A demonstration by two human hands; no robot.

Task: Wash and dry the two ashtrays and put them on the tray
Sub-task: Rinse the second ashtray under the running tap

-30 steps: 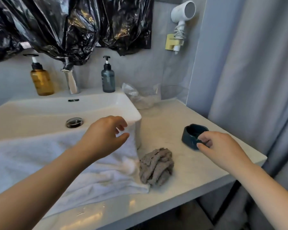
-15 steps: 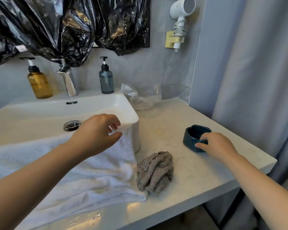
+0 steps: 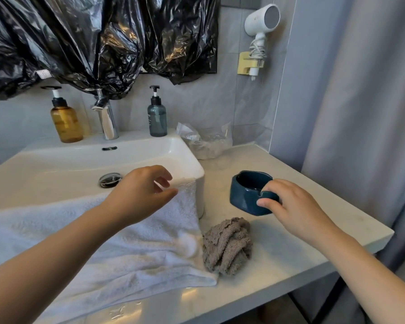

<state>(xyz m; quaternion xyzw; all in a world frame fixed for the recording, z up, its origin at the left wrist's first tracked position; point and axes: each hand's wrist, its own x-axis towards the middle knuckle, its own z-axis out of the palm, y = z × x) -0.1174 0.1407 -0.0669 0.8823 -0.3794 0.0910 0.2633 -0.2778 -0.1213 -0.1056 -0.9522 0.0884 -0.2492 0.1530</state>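
Gripping the dark blue ashtray [image 3: 251, 192] by its near rim, your right hand [image 3: 292, 206] is pinching thumb outside, fingers hooked inside, holding it tilted just right of the sink [image 3: 185, 150], probably heading for a wash. Your left hand [image 3: 138, 192] is hovering half-curled and empty over the white towel [image 3: 126, 244], likely readying to steady it.

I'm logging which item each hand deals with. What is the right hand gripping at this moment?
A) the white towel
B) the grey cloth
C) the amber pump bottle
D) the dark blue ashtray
D: the right hand pinches the rim of the dark blue ashtray, while the grey cloth lies untouched on the counter.
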